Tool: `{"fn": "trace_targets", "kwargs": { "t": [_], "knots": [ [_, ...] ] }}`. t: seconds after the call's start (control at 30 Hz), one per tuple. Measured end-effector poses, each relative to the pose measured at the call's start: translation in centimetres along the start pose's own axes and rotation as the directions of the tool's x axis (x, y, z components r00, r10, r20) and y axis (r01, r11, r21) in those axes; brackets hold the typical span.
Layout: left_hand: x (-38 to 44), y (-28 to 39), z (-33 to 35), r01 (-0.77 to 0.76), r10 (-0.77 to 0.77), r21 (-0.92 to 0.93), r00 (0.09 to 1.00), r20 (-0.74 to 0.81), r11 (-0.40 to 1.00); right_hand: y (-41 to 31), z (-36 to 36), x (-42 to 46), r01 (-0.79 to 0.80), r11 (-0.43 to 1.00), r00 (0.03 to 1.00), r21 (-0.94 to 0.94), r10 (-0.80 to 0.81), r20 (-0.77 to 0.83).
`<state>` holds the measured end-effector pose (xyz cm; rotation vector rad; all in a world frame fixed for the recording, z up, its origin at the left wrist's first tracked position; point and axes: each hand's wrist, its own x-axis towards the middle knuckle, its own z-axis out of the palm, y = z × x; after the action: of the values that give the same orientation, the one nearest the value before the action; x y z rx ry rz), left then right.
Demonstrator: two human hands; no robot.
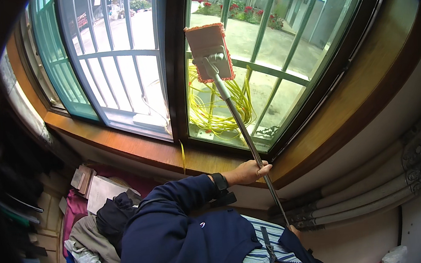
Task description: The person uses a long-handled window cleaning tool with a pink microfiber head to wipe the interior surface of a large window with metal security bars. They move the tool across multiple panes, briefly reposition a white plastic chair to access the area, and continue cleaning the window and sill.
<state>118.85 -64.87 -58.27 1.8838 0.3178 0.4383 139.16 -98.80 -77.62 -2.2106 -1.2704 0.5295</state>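
A flat mop with a white swivel joint and a pink-fringed pad point(210, 52) is raised in front of the right glass window pane point(269, 102); whether the pad touches the glass cannot be told. Its metal pole point(246, 133) runs down towards my body. My left hand point(251, 171), with a dark band at the wrist, is closed around the middle of the pole. Lower down, my right hand point(295, 232) grips the pole near its bottom end, partly hidden by the dark jacket. Behind the glass lies a coil of yellow cable point(232, 117).
The wooden windowsill point(119, 141) runs below the panes, with metal bars point(117, 54) outside. A grey patterned curtain point(373, 183) hangs at the right. Piled clothes point(94, 236), a white box point(103, 192) and small boxes point(82, 179) lie at the lower left.
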Motion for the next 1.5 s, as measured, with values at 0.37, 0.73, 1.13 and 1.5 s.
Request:
{"fn": "trace_targets", "kwargs": {
  "t": [0.37,0.73,1.13,1.5],
  "knots": [
    [-3.3,-13.2,7.9,0.532,-0.451,-0.122,0.801,0.393,0.838,3.1,-2.3,-7.7,-0.237,0.921,0.948,-0.309,0.289,0.132],
    [-1.9,-7.8,8.9,0.419,-0.308,-0.229,0.864,0.399,0.879,3.6,0.7,-8.2,-0.250,0.963,0.962,-0.098,0.258,0.086],
    [6.7,6.7,5.7,0.018,0.041,-0.164,0.937,0.348,0.986,-4.7,-2.5,-5.9,-0.120,0.930,0.989,0.346,0.143,-0.040],
    [1.3,-6.3,15.0,0.436,-0.413,0.168,0.559,0.719,0.884,4.1,4.0,-13.6,-0.351,0.924,0.936,0.153,0.349,0.043]
  ]
}}
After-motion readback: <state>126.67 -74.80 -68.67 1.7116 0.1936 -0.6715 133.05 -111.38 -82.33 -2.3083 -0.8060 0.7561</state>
